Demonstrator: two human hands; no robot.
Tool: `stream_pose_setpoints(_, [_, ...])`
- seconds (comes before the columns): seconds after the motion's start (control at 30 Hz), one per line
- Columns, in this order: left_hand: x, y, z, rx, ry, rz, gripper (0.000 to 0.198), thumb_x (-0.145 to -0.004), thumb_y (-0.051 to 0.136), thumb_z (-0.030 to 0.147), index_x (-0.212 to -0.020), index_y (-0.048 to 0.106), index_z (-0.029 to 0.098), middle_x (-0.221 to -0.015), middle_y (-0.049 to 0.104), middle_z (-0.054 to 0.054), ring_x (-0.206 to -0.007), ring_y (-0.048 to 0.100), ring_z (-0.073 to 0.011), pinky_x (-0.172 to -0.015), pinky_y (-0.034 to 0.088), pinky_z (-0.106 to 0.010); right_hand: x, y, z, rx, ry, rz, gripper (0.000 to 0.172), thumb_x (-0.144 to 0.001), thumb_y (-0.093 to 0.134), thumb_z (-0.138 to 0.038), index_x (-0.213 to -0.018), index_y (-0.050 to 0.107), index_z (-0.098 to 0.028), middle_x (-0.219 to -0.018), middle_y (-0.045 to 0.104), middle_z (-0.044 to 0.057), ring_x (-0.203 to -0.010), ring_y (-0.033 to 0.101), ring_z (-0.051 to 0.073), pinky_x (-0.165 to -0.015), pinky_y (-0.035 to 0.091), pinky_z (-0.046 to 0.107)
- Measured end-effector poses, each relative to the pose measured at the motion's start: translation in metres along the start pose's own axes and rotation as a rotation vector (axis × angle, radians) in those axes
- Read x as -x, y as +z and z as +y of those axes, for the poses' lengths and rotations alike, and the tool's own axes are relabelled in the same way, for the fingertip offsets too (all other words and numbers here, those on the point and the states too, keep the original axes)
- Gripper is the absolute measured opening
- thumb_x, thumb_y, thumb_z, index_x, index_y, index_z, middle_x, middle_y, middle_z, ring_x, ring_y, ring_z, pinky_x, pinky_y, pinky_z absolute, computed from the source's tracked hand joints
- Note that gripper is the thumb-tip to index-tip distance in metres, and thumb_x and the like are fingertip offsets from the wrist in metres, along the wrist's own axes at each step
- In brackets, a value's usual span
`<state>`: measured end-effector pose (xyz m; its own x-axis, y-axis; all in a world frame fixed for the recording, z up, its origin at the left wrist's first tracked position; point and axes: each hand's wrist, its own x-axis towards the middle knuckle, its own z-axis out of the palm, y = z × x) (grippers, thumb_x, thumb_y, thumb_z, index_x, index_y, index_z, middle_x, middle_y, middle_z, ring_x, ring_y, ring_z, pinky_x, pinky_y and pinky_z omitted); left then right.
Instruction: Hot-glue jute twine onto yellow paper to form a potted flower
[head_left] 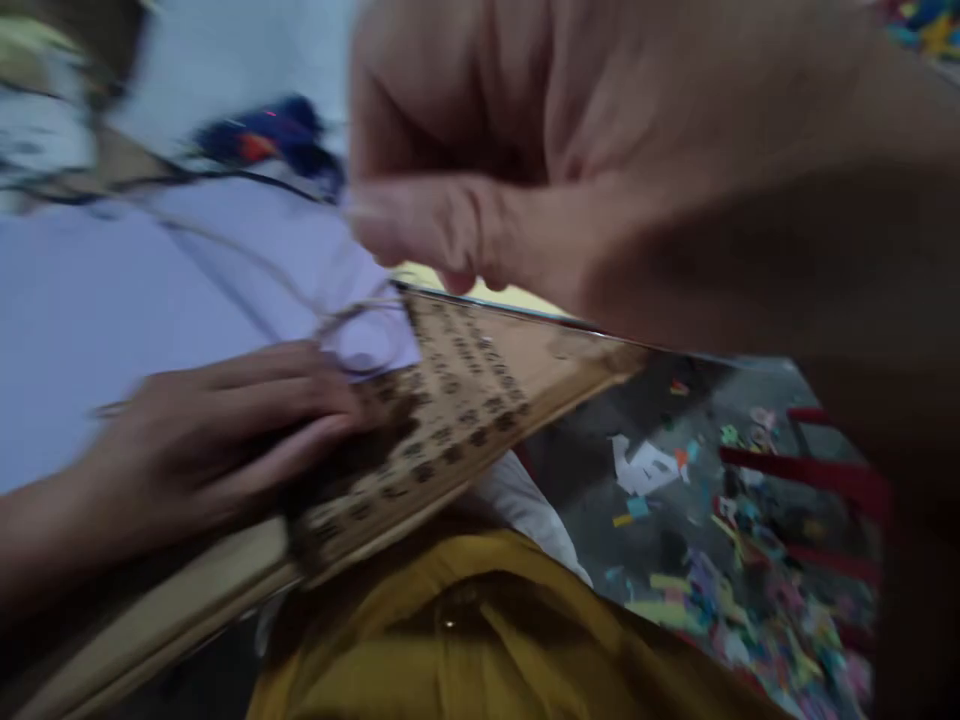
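Observation:
My left hand (247, 430) lies flat over white paper (90, 300) and printed cardboard (457, 380), its fingers stretched out. A thin pale string (262, 262) crosses the paper and makes a loose loop beside the fingertips. Whether those fingers pin the string is unclear. Close to the camera, my right hand (510, 150) is raised above the cardboard's far corner, thumb pressed against curled fingers in a pinch. Anything between them is hidden and blurred.
Yellow cloth (450, 640) covers my lap below the cardboard edge. On the floor at right lie many colourful paper scraps (750, 600) around red bars (810, 475). A dark blue bundle (262, 135) sits beyond the paper, blurred.

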<state>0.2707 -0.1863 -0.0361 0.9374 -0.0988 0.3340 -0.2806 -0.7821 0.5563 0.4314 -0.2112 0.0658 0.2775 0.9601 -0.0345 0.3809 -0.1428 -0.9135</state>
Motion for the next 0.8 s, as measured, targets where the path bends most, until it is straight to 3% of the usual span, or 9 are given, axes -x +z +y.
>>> stream_pose_setpoints(0.03, [0.01, -0.012, 0.002, -0.048, -0.021, 0.013, 0.024, -0.098, 0.06, 0.038, -0.1, 0.07, 0.017, -0.1, 0.068, -0.011, -0.091, 0.064, -0.0194, -0.087, 0.054, -0.034, 0.004, 0.012, -0.021, 0.236, -0.211, -0.172, 0.023, -0.089, 0.064, -0.038, -0.08, 0.073, -0.019, -0.072, 0.052, -0.008, -0.1, 0.068, 0.009, -0.051, 0.019, 0.007])
stream_pose_setpoints(0.1, [0.034, -0.038, 0.006, -0.146, -0.067, 0.035, 0.023, -0.099, 0.06, 0.038, -0.095, 0.07, 0.017, -0.092, 0.068, -0.01, -0.086, 0.063, -0.0189, -0.084, 0.052, -0.032, 0.006, 0.043, -0.062, 0.467, -0.553, -0.227, 0.017, -0.092, 0.066, -0.028, -0.081, 0.072, -0.017, -0.07, 0.052, -0.007, -0.08, 0.061, 0.006, -0.053, 0.027, 0.014])
stream_pose_setpoints(0.23, [0.083, -0.079, 0.015, -0.305, -0.108, 0.04, 0.024, -0.101, 0.055, 0.032, -0.091, 0.069, 0.016, -0.088, 0.068, -0.009, -0.082, 0.062, -0.0178, -0.081, 0.05, -0.03, -0.014, 0.123, -0.117, 0.316, -0.714, -0.3, 0.014, -0.095, 0.062, -0.018, -0.084, 0.069, -0.014, -0.071, 0.054, -0.006, -0.062, 0.044, 0.006, -0.059, 0.032, 0.023])
stream_pose_setpoints(0.33, [0.104, -0.092, 0.017, -0.379, -0.03, 0.016, 0.028, -0.104, 0.048, 0.028, -0.094, 0.07, 0.014, -0.09, 0.07, -0.011, -0.085, 0.064, -0.019, -0.081, 0.05, -0.031, -0.039, 0.184, -0.129, 0.146, -0.81, -0.363, 0.016, -0.094, 0.063, -0.016, -0.079, 0.066, -0.016, -0.072, 0.057, -0.004, -0.07, 0.051, 0.009, -0.066, 0.035, 0.024])
stream_pose_setpoints(0.43, [0.108, -0.092, 0.014, -0.376, 0.13, -0.05, 0.025, -0.103, 0.05, 0.028, -0.103, 0.072, 0.016, -0.107, 0.074, -0.012, -0.098, 0.067, -0.0201, -0.088, 0.05, -0.032, -0.06, 0.234, -0.119, -0.02, -0.814, -0.419, 0.016, -0.094, 0.059, -0.018, -0.08, 0.066, -0.018, -0.071, 0.059, -0.004, -0.072, 0.053, 0.011, -0.067, 0.037, 0.024])
stream_pose_setpoints(0.53, [0.105, -0.087, 0.013, -0.397, 0.158, -0.068, 0.032, -0.105, 0.045, 0.03, -0.098, 0.074, 0.016, -0.102, 0.075, -0.01, -0.082, 0.068, -0.0186, -0.076, 0.05, -0.033, -0.074, 0.266, -0.093, -0.074, -0.686, -0.521, 0.021, -0.096, 0.054, -0.024, -0.081, 0.067, -0.017, -0.068, 0.056, -0.004, -0.067, 0.051, 0.011, -0.064, 0.037, 0.025])
stream_pose_setpoints(0.67, [0.104, -0.086, 0.013, -0.352, 0.176, -0.126, 0.041, -0.107, 0.036, 0.032, -0.1, 0.074, 0.018, -0.106, 0.075, -0.011, -0.088, 0.069, -0.0185, -0.075, 0.051, -0.034, -0.077, 0.28, -0.062, -0.119, -0.428, -0.589, 0.024, -0.096, 0.051, -0.033, -0.083, 0.065, -0.019, -0.064, 0.052, -0.006, -0.058, 0.047, 0.01, -0.058, 0.038, 0.024])
stream_pose_setpoints(0.8, [0.104, -0.087, 0.013, -0.299, 0.15, -0.156, 0.04, -0.107, 0.037, 0.037, -0.1, 0.073, 0.02, -0.107, 0.074, -0.01, -0.096, 0.069, -0.0183, -0.08, 0.053, -0.034, -0.073, 0.277, -0.054, -0.102, -0.421, -0.628, 0.023, -0.096, 0.052, -0.035, -0.086, 0.066, -0.02, -0.067, 0.055, -0.005, -0.06, 0.054, 0.01, -0.06, 0.042, 0.024])
